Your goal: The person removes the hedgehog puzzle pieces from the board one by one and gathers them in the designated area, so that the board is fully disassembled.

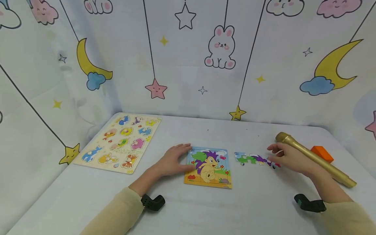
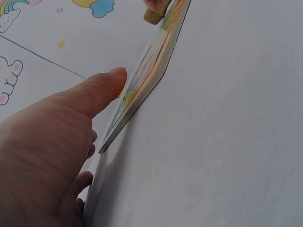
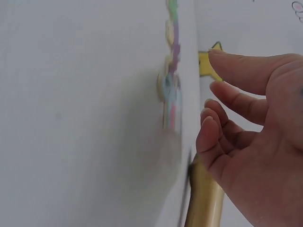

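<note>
White table (image 1: pixel 205 212) supporting everything. Animal board (image 1: pixel 101 143) lying at far left. Gold microphone (image 1: pixel 317 160) slanting beyond the right forearm. Hedgehog puzzle (image 1: pixel 210 168) lying flat near the middle, left of the loose pieces. Left hand (image 1: pixel 174 160) resting against the puzzle's left side, fingers extended, not clutching. Right hand (image 1: pixel 289 158) hovering, fingers loosely bent, grasping nothing. Loose pieces (image 1: pixel 251 159) lining up in a row, right end near that hand. Orange block (image 1: pixel 322 154) sitting just beside the microphone.
</note>
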### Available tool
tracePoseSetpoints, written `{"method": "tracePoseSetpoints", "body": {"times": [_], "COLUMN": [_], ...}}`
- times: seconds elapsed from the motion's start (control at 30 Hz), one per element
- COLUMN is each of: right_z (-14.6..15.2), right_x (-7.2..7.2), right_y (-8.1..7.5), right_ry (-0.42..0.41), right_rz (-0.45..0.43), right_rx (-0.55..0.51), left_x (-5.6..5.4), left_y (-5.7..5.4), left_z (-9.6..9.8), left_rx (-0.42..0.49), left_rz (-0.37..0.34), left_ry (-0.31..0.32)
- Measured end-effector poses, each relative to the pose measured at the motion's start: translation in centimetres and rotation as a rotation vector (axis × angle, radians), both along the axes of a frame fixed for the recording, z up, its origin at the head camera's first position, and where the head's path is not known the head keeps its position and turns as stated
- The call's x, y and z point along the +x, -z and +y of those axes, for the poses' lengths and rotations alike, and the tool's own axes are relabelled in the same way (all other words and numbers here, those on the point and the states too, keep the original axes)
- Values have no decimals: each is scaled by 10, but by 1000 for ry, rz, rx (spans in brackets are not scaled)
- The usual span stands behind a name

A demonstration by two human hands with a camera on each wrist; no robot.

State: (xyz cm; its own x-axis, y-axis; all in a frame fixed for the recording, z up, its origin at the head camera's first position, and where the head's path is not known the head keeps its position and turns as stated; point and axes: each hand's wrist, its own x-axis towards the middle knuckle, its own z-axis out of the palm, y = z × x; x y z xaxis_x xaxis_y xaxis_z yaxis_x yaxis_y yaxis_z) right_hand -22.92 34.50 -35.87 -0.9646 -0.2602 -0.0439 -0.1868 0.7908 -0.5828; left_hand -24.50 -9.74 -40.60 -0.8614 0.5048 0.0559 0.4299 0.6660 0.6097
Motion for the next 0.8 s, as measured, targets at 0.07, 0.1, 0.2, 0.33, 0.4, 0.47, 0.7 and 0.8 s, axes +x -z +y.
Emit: {"method": "tracePoseSetpoints", "body": {"times": [0.07,0.1,0.2,0.33,0.4,0.47,0.7,0.8], "right_z": [-10,-15,-33,-60,-73,-86,-130,-146], "right_x": [0,0,-1,-6,-8,-10,-14,-14], "right_y": [-4,-6,-12,-16,-18,-19,-15,-10], "right_ry": [-3,-4,-13,-45,-60,-69,-132,-156], "right_rz": [6,3,-10,-10,-11,-19,-49,-65], "right_rx": [-15,-28,-60,-91,-110,-130,-195,-220], "left_x": [1,1,2,4,6,6,7,7], "left_y": [0,0,1,2,1,1,2,1], "left_z": [-2,-3,-8,-15,-17,-18,-16,-14], "left_rx": [15,23,37,37,29,23,-55,-82], "left_rz": [-8,-11,-17,-13,-9,-2,46,73], "left_ry": [15,24,54,77,82,87,107,119]}}
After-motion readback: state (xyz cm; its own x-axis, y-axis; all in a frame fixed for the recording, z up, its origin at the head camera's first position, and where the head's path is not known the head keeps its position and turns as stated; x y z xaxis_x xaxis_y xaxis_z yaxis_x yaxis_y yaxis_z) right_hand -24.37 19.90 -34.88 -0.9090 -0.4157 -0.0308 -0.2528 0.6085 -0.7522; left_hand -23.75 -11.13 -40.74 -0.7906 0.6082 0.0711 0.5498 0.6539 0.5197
